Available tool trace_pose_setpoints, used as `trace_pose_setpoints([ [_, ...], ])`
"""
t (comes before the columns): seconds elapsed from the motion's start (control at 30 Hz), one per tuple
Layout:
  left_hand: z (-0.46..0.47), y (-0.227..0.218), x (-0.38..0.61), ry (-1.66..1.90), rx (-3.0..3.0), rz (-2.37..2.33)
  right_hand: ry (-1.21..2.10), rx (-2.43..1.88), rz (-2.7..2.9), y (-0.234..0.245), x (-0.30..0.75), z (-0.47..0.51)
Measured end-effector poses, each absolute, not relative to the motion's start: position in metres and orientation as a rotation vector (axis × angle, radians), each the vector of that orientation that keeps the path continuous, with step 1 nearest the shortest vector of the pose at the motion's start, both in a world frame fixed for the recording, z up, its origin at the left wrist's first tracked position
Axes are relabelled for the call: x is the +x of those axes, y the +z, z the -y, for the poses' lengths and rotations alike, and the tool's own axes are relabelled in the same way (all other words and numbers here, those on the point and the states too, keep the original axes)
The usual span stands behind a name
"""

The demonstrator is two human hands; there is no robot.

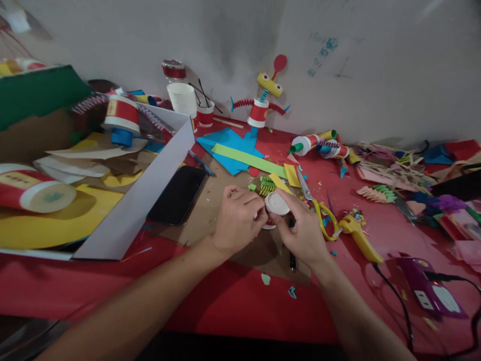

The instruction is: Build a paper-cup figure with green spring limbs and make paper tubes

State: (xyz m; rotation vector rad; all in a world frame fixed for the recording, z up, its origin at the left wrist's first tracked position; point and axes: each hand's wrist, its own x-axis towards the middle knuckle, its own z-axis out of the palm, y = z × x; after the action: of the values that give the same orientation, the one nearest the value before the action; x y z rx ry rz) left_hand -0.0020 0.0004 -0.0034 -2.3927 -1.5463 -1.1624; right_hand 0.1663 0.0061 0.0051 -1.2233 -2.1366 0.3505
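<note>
Over the brown board, my right hand (302, 230) is closed around a small paper cup (277, 203), whose round white end faces up. A bit of red and white shows below the fingers. My left hand (240, 218) is pinched at the cup's left side; a small white bit shows at its fingertips, too little to name. Just beyond the hands lie a folded green paper strip (267, 186) and a yellow paper piece (281, 183). A black pen (292, 258) lies partly under my right hand. Yellow-handled scissors (326, 220) rest right of it.
A white-walled box (139, 200) with paper and cup figures stands left, beside a black phone (178, 194). A cup figure (258, 113) stands at the wall near stacked cups (182, 100). A yellow glue gun (361, 238) and its cord lie right, near a purple power strip (432, 288).
</note>
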Motion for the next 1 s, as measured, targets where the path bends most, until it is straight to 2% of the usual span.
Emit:
trace_pose_setpoints([
  [0.17, -0.007, -0.005, -0.012, -1.44, -2.45, 1.872, 0.377, -1.22, 2.119, 0.004, 0.167, -0.006],
  [0.33, -0.005, -0.003, -0.02, -1.711, -2.375, 1.933, 0.446, -1.23, 2.094, 0.003, 0.168, -0.006],
  [0.57, -0.003, 0.008, -0.022, -1.785, -2.258, 2.033, 0.732, -1.211, 1.904, 0.002, 0.169, -0.006],
  [0.73, -0.014, 0.009, -0.038, -2.033, -1.97, 2.157, 0.669, -1.194, 2.007, 0.003, 0.17, -0.006],
  [0.83, -0.02, 0.005, -0.047, -2.013, -1.919, 2.235, 0.648, -1.19, 2.004, 0.002, 0.17, -0.006],
  [1.0, -0.023, 0.002, -0.053, -2.019, -1.862, 2.14, 0.635, -1.079, 1.615, 0.008, 0.177, -0.008],
])
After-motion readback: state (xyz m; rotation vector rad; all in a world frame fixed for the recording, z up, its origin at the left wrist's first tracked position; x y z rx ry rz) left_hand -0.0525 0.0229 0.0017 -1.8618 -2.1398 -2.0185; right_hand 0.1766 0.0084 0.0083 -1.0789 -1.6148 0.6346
